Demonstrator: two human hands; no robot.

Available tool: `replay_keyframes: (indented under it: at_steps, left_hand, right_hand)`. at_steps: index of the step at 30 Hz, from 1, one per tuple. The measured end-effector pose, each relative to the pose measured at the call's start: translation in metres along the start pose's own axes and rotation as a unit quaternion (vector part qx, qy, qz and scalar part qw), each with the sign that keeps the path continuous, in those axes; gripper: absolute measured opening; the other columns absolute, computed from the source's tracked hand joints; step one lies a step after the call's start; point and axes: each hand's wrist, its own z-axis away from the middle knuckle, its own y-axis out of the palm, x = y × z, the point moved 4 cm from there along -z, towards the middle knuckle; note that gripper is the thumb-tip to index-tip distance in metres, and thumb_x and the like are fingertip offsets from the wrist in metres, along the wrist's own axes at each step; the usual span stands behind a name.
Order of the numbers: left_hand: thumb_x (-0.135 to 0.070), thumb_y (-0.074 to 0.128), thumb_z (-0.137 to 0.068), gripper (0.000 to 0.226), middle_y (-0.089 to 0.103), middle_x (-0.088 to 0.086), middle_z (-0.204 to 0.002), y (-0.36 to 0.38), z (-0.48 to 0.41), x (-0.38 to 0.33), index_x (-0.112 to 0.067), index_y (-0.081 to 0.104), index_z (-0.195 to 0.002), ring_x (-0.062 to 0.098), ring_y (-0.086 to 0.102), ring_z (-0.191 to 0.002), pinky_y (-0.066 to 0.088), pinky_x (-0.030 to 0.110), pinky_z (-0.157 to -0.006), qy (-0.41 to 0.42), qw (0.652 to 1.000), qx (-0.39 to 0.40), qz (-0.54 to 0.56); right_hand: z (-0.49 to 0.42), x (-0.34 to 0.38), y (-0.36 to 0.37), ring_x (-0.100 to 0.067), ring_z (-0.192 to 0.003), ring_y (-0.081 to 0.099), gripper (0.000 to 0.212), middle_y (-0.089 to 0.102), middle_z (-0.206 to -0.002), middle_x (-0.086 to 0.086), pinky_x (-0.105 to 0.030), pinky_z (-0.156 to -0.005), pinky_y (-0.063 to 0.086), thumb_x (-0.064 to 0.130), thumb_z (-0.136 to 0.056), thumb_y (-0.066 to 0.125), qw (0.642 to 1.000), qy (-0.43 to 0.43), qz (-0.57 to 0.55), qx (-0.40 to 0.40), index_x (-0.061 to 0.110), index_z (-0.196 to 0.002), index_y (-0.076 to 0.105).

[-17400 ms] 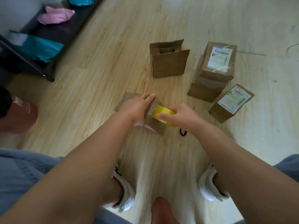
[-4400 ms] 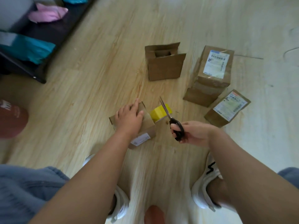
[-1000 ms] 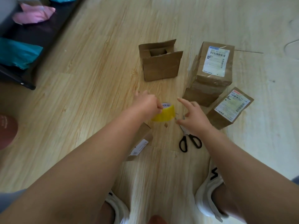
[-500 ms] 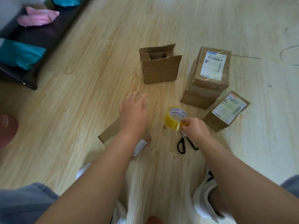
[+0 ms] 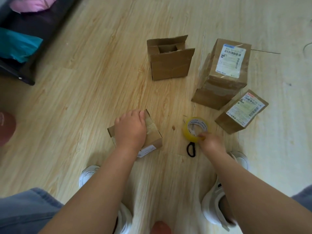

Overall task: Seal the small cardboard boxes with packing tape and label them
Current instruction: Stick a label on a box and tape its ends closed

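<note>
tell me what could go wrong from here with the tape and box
The right hand pinches only the near rim of the tape roll, so it may slip. The scissors lie just beneath that hand, blades mostly hidden, so the hand could get nicked.

Floor (image 5: pixel 81 102) of pale wood-grain planks with thin dark seams (image 5: pixel 265 51) between boards. The tone is warm and yellow at centre. It turns paler and washed out toward the upper right, where the light is strongest. Upper left: a low dark piece of furniture (image 5: pixel 27 73), possibly a shelf or bench, standing on the floor and cut off by the frame. On it lie a teal bundle (image 5: pixel 18 44) and, further back, a crumpled pink one (image 5: pixel 32 4). Left edge: a reddish-brown rounded object (image 5: pixel 6 127), blurred and only partly in view.
</note>
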Motion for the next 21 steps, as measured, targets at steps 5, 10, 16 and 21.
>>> replay_keyframes:
  at_steps: [5,10,16,21]
  left_hand:
    - [-0.036,0.018,-0.106,0.048,0.064,-0.001,-0.1,0.0,0.0,0.0,-0.018,0.062,-0.107,0.021,0.056,-0.094,0.033,0.036,-0.085,0.003,1.0,-0.001,-0.027]
    - [-0.029,0.027,-0.108,0.042,0.06,0.008,-0.127,-0.004,-0.001,0.002,-0.012,0.055,-0.133,0.026,0.053,-0.118,0.034,0.039,-0.103,0.016,0.998,-0.002,0.062]
    - [-0.007,0.039,-0.1,0.043,0.046,0.016,-0.147,-0.018,0.032,0.017,-0.006,0.048,-0.142,0.033,0.037,-0.139,0.022,0.049,-0.119,0.0,0.993,-0.101,0.065]
    - [-0.033,0.026,-0.106,0.058,0.0,0.01,-0.166,-0.001,0.054,0.036,-0.008,0.012,-0.157,0.023,-0.008,-0.152,-0.006,0.031,-0.12,-0.081,0.987,-0.024,0.133]
  right_hand:
    - [-0.001,0.003,0.006,-0.025,-0.106,0.058,0.042,0.058,-0.133,-0.009,-0.031,-0.079,0.046,0.017,-0.102,0.042,0.998,0.032,0.018,0.041,0.025,-0.143,0.05]
    - [0.015,0.028,-0.01,-0.025,-0.092,0.06,0.052,0.06,-0.104,-0.004,-0.033,-0.067,0.046,0.008,-0.097,0.043,0.994,-0.008,0.111,-0.012,0.026,-0.145,0.04]
    - [0.065,0.111,-0.013,-0.018,-0.139,0.043,0.044,0.051,-0.149,0.002,-0.038,-0.113,0.036,0.034,-0.107,0.038,0.969,-0.201,-0.143,-0.009,0.025,-0.149,0.045]
    - [0.1,0.14,0.015,-0.009,-0.146,0.032,0.049,0.038,-0.157,0.008,-0.033,-0.121,0.027,0.034,-0.107,0.04,0.946,-0.252,-0.197,0.047,0.026,-0.155,0.033]
